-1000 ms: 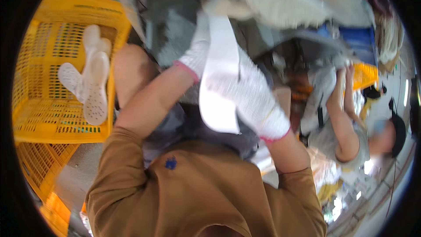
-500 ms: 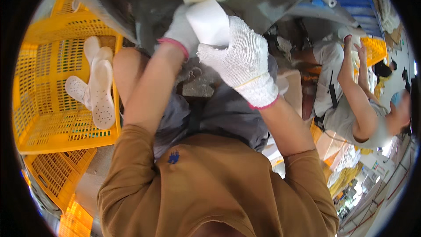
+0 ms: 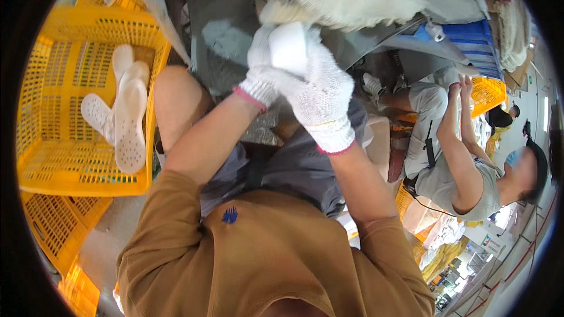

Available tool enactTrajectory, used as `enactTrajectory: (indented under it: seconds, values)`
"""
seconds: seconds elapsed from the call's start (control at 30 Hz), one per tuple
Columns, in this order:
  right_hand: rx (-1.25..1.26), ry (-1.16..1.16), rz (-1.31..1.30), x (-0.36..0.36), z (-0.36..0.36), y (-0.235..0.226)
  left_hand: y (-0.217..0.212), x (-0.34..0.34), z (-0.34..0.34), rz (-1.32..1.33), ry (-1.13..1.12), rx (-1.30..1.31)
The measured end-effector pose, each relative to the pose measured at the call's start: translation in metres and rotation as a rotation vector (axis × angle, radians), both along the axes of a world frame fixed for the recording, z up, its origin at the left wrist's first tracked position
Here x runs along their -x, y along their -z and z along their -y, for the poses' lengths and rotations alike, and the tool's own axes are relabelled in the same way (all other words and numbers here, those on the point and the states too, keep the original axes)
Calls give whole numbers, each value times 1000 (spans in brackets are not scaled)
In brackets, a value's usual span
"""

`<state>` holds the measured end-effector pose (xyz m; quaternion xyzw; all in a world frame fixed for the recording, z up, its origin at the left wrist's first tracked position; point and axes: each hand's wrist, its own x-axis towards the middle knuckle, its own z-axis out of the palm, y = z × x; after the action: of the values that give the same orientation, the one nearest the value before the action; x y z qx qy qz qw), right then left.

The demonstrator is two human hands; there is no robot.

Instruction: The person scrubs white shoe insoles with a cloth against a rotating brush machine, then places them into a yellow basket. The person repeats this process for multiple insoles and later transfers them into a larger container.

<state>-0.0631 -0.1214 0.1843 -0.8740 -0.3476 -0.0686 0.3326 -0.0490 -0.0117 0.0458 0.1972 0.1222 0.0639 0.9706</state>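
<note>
Both my hands wear white knitted gloves with pink cuffs and are together in front of my knees. Between them is a smooth white piece [image 3: 288, 51], which looks like the end of an insole; the gloves cover the rest. My left hand [image 3: 257, 67] closes around its left side. Gripping from the right and below is my right hand [image 3: 323, 85], its thumb lying across toward the left wrist. Several white insoles [image 3: 131, 123], some with small holes, lie in the yellow basket [image 3: 59, 185] at my left.
White fleecy material [image 3: 352, 0] lies on a grey-covered surface just beyond my hands. A blue crate [image 3: 473, 38] stands at the far right. On the right sits a co-worker [image 3: 464, 176] with hands raised. More yellow crates [image 3: 61, 223] are at the lower left.
The white piece has tipped and shows less of its length. My hands have drawn closer together, and the left glove has turned to show more beside the right.
</note>
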Motion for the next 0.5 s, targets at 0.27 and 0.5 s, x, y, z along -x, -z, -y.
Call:
enactTrajectory:
  seconds: [0.27,0.5]
  values:
    - [-173,-123,126,-3,2,12,-33,1,-14,-108,-51,277]
    - [-118,-16,-1101,25,10,-53,12,-1,-13,-167,-75,440]
